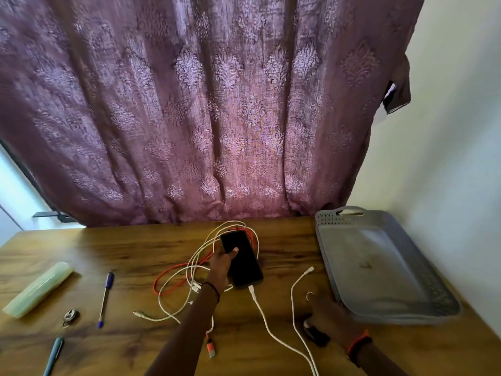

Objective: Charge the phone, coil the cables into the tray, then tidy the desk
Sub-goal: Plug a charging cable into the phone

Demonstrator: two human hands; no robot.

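Roughly a third done, I'd judge: a white cable [260,308] sits plugged into the near end of the phone [244,263]. My left hand [220,267] grips the phone from the side, fingers curled round its edge and thumb across the dark screen; whether it is charging I cannot tell. Beneath and left of those fingers the cables [187,270], white and red, sprawl uncoiled. The tray [379,256], just right of my right hand [329,316], has no cable in it. That hand lies low on the desk [135,253], its fingers [310,295] blurred beside a small black thing [317,336]; gripping or resting, I cannot tell. Far left of the fingers lie two pens [105,297], a pale case [38,290] and a keyring [70,317]. A purple curtain [203,104] hangs behind the wooden desk, with a pale wall [447,131] to the right.
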